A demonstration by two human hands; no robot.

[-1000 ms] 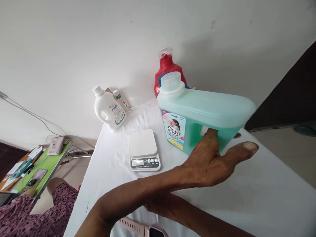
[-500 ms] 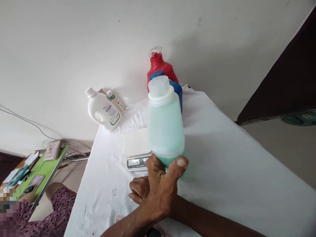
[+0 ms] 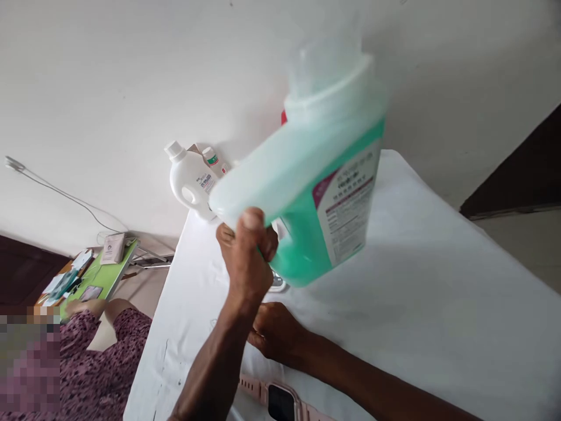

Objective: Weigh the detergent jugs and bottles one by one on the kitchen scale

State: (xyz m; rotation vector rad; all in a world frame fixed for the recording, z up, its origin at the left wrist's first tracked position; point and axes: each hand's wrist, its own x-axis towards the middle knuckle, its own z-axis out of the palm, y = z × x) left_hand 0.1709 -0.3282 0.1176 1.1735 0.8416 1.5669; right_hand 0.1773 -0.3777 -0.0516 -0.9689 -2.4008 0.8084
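My left hand (image 3: 248, 254) is closed round the handle of a translucent detergent bottle (image 3: 302, 204) with green liquid and a printed label. The bottle is lifted off the table and tilted, its clear cap at the top and blurred. Low over the white cloth, my right hand (image 3: 278, 330) is curled closed below the bottle, touching no bottle. Just a corner of the kitchen scale (image 3: 278, 283) shows behind my left hand and the bottle.
A white detergent bottle (image 3: 186, 181) and a small white bottle (image 3: 210, 155) stand by the wall. A pink-strapped smartwatch (image 3: 281, 403) lies near the front edge. At left, another person's patterned clothing (image 3: 100, 368) shows beside a green table (image 3: 118, 266). A red bottle (image 3: 283, 117) is mostly hidden.
My left hand has raised the green detergent bottle and turned it, so its label and side now show. The bottle now covers most of the scale and the red bottle. The view has shifted.
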